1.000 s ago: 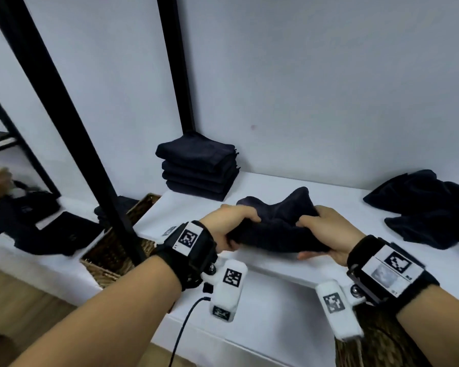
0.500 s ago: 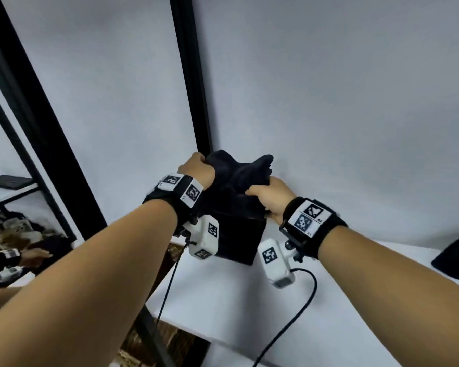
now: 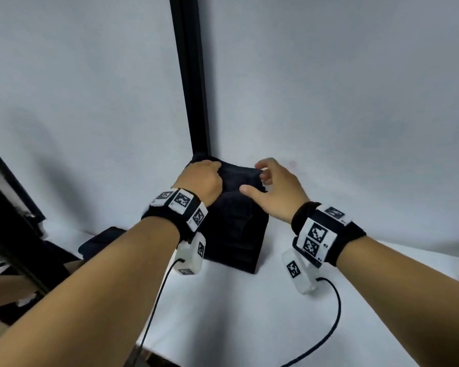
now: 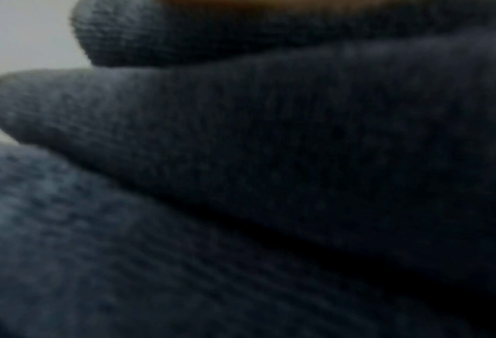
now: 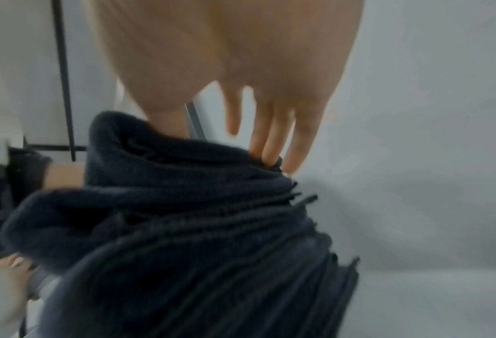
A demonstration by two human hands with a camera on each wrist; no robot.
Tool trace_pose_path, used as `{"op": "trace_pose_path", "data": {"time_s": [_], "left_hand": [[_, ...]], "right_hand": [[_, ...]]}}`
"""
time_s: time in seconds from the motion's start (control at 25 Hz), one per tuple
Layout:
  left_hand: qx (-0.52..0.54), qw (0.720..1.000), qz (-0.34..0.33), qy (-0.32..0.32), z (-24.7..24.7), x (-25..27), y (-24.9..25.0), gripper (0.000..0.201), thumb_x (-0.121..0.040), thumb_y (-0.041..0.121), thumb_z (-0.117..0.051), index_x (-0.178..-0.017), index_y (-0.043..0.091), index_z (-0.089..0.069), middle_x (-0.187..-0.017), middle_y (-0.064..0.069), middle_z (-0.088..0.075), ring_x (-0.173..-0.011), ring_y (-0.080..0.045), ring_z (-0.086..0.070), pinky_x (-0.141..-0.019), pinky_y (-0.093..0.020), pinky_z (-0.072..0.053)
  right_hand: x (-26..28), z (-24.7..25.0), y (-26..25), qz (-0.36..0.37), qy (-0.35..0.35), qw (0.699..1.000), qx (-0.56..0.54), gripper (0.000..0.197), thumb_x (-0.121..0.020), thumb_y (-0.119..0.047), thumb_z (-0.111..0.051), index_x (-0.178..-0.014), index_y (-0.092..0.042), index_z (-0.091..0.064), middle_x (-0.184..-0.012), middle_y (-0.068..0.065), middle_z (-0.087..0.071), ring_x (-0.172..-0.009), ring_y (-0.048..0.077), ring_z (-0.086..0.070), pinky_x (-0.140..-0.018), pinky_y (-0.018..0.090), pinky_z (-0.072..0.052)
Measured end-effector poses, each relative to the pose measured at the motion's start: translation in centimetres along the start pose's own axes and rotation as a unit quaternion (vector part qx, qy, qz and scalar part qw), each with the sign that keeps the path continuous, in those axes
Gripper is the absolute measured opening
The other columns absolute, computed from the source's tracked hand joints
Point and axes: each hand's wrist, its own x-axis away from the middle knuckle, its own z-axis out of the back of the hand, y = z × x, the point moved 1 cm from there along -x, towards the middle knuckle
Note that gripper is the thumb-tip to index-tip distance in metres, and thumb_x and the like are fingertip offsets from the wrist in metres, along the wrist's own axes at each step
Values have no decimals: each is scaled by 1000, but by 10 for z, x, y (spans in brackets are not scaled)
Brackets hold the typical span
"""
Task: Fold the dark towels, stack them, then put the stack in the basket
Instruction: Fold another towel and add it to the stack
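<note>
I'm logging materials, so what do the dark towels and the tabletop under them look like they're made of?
Dark towels: soft napped fabric, probably terry or microfibre; matte, fuzzy pile, stitched edges showing along the layered folds. Tabletop: smooth white sheet, likely laminate or painted board; even, faintly glossy, no grain.

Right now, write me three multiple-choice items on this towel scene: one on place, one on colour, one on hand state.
1. Where does the towel stack stand?
A. in a basket
B. on the white table, by the black post
C. on the floor

2. What colour are the towels?
A. dark navy
B. white
C. red

3. How is the right hand?
A. clenched round the post
B. flat on the table
C. fingers loosely spread, tips at the top towel

Answers: B, the stack sits on the white surface at the post's foot; A, the wrist views show dark navy cloth; C, the right wrist view shows straight fingers touching the edge, while the left hand grips the towel.
</note>
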Motion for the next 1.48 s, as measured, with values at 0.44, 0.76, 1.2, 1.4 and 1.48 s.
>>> {"op": "trace_pose_path", "data": {"time_s": [0.44, 0.76, 1.2, 1.4, 1.48], "left_hand": [[-16, 999, -9, -27, 33, 47, 46, 49, -98, 48, -26, -134, 25, -50, -136, -9, -54, -130, -30, -44, -113, -57, -18], [147, 978, -145, -41, 21, 182, 240, 45, -98, 48, -44, -136, 25, -51, -128, 4, -62, -113, -17, -57, -94, -24, -38], [132, 941, -255, -182, -37, 241, 417, 45, -95, 46, -50, -135, 24, -50, -139, 9, -52, -121, -14, -51, -100, -23, -37], [71, 933, -282, -212, -72, 213, 468, 43, -95, 35, -52, -131, 11, -51, -127, -5, -58, -115, -23, -55, -96, -35, -45], [24, 931, -267, -248, -86, 199, 476, 53, -95, 33, -52, -142, 13, -39, -127, -9, -57, -115, -26, -55, -94, -35, -46]], "right_hand": [[68, 73, 22, -22, -96, 995, 25, 53, -87, -50, -61, -133, -24, -54, -131, -2, -59, -122, 13, -55, -107, 34, -41], [234, 199, 106, -75, -66, 994, 53, 40, -81, -45, -68, -117, -29, -63, -117, -8, -66, -109, 8, -62, -102, 34, -45], [399, 306, 226, -173, 45, 977, 117, 33, -86, -38, -67, -116, -25, -65, -115, -12, -65, -110, 4, -57, -96, 23, -42], [405, 308, 258, -206, 13, 959, 194, 45, -90, -37, -63, -131, -19, -56, -135, -3, -56, -128, 15, -48, -105, 23, -32], [400, 302, 268, -237, -35, 942, 233, 58, -92, -41, -57, -145, -23, -40, -138, 0, -54, -127, 19, -49, -104, 33, -41]]}}
